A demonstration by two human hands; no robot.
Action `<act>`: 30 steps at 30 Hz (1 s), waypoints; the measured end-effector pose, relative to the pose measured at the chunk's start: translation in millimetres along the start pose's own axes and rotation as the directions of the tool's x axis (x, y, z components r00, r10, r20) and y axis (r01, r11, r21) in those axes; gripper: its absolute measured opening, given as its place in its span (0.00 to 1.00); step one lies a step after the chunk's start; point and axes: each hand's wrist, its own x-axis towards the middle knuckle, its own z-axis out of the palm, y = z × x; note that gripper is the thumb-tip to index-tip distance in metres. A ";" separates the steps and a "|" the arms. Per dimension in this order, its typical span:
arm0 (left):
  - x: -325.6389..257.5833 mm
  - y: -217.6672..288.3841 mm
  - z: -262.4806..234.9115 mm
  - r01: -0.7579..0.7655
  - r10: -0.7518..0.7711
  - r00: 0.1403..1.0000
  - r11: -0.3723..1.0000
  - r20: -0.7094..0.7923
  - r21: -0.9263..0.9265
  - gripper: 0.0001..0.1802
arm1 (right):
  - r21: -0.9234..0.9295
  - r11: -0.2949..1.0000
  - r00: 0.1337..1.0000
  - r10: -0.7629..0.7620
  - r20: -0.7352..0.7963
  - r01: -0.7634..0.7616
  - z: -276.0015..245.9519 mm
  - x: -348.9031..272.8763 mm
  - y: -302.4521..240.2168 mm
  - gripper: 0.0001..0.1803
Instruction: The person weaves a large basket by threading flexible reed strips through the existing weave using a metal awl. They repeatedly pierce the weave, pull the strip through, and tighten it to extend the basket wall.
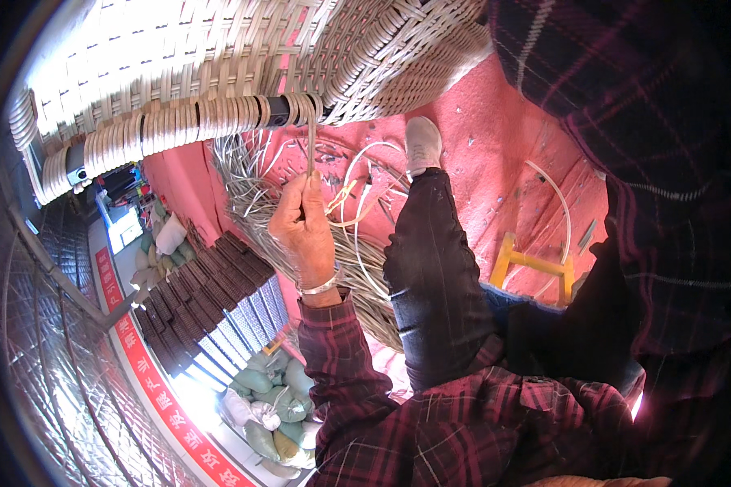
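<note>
My left hand (307, 231) is closed, thumb and fingers pinching a flat tan rattan-like strip (311, 146). The strip runs taut up to a wrapped bar (170, 128) on the edge of a woven wicker piece (195, 61). Tight coils of the same strip cover most of the bar; short dark stretches show between them. Past my hand the woven side curves up to the right. My right arm, in a dark plaid sleeve (650, 138), reaches up along the right side; its hand is out of sight.
A bundle of loose strips (357, 268) lies beside my leg (430, 276) on red floor cloth (495, 162) strewn with offcuts. A yellow frame (534, 264) stands at right. Stacked dark woven panels (207, 284) and several filled sacks (272, 402) lie left, near a red banner (150, 373).
</note>
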 end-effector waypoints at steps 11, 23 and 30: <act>9.8 -10.3 -16.3 -0.052 0.053 0.999 0.995 -0.010 0.080 0.08 | -0.086 0.996 1.000 0.000 -0.008 0.000 -15.0 0.0 1.9 0.15; -14.3 -19.5 -18.1 -0.201 0.201 0.979 0.980 0.045 -0.009 0.05 | -0.336 0.937 0.995 -0.088 0.049 0.099 -86.4 -7.9 -44.7 0.16; -61.7 -36.7 2.0 -0.391 0.391 0.918 0.920 -0.063 0.010 0.05 | -0.446 0.877 0.979 -0.113 0.173 0.180 -140.3 -45.5 -103.8 0.17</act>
